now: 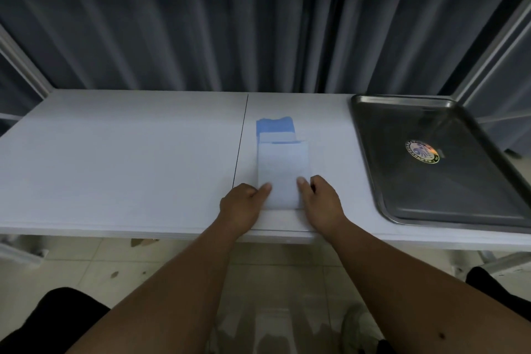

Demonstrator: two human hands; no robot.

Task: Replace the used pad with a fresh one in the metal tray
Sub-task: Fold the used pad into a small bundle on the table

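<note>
A folded white pad [284,169] lies on the white table, near its front edge. My left hand [244,205] pinches the pad's near left corner, thumb on top. My right hand [320,200] pinches its near right corner the same way. Just behind the white pad lies a folded blue pad [275,125], partly covered by it. The metal tray [370,152] sits at the right end of the table, with only a round sticker [422,151] on its floor.
The white table [129,158] has a dark seam running front to back just left of the pads. Grey curtains hang behind it. The tray's right side overhangs the frame edge. Tiled floor shows below the table's front edge.
</note>
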